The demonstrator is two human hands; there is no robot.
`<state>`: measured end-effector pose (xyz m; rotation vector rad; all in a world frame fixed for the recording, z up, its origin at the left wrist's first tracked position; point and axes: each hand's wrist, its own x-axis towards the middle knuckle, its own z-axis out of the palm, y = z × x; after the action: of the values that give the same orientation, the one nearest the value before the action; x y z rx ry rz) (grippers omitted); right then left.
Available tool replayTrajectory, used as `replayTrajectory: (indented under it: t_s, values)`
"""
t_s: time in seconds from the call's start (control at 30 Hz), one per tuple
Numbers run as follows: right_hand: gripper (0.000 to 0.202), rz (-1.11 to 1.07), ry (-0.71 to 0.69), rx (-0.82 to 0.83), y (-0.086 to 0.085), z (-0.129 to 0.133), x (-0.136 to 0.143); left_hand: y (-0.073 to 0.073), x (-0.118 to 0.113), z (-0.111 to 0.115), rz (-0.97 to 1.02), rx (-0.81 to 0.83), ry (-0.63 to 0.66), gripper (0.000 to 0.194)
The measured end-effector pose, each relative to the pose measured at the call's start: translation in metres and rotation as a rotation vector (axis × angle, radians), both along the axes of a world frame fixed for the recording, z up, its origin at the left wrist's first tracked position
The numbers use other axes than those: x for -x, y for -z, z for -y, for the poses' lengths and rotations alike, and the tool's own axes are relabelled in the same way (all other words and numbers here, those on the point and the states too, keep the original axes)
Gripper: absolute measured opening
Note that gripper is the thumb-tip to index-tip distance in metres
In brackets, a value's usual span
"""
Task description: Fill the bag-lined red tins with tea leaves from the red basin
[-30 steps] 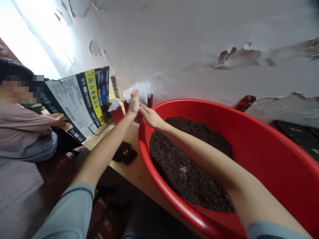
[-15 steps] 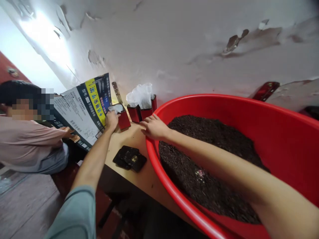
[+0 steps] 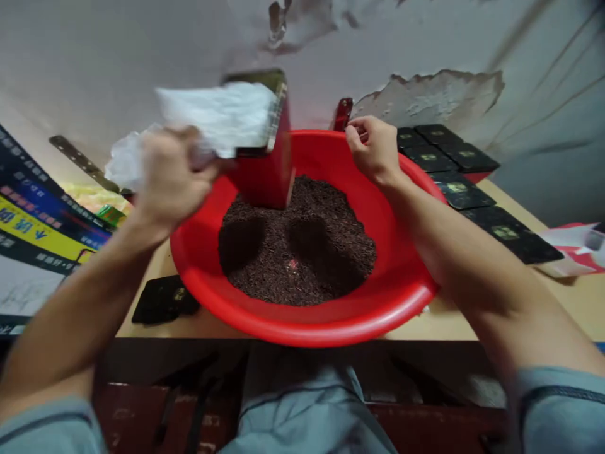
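My left hand [image 3: 172, 176], smeared by motion, is closed on a white plastic bag [image 3: 236, 113] that sticks out of the open top of a tall red box [image 3: 267, 170]. The box hangs tilted over a red basin [image 3: 321, 331], above dark, dry, shredded leaf-like material [image 3: 302, 239]. At the basin's far right rim my right hand [image 3: 373, 148] has its fingers pinched together; what is in them, if anything, I cannot make out. Close to these fingertips a dark red strip-like object [image 3: 343, 113] stands behind the rim.
Several black lids [image 3: 508, 233] lie right of the basin, more black lids [image 3: 165, 299] left of it on the wooden table [image 3: 203, 325]. A red and white packet [image 3: 574, 249] is far right. Left are a printed carton [image 3: 42, 233], a clear bag [image 3: 127, 161] and a riveted brown strip [image 3: 82, 162].
My left hand has lifted the red box with its bag from the table and brought it over the basin. My right hand has left the near rim for the far right rim. The view turned right.
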<state>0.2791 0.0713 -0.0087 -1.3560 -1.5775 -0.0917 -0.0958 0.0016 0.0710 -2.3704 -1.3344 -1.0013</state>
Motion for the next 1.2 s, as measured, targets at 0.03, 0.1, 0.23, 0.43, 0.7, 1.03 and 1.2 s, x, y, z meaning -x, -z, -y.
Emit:
replayTrajectory:
  t_s: [0.03,0.1,0.23,0.43,0.7,1.03,1.2]
  values:
    - [0.058,-0.035,-0.011,0.011,0.0,0.002,-0.009,0.002,-0.041,-0.013,-0.106,0.037,0.031,0.031]
    - [0.059,-0.044,-0.074,0.035,-0.002,0.008,-0.018,0.013,-0.109,-0.041,-0.214,0.107,0.038,0.025]
    - [0.066,0.203,-0.179,0.136,-0.009,0.02,-0.009,0.041,-0.174,-0.094,-0.228,0.16,0.159,0.025]
    - [0.065,0.521,-0.035,0.346,-0.004,0.019,0.001,0.067,-0.179,-0.121,-0.261,0.205,0.148,0.025]
    - [0.056,0.471,0.022,0.351,-0.011,0.014,-0.018,0.076,-0.177,-0.063,-0.324,-0.073,0.24,0.081]
    - [0.055,0.38,0.078,0.335,-0.019,0.013,-0.033,0.284,-0.122,0.009,-0.51,0.573,0.536,0.085]
    - [0.054,0.414,0.143,0.4,-0.02,0.013,-0.036,0.302,-0.153,-0.012,-0.413,0.529,0.54,0.082]
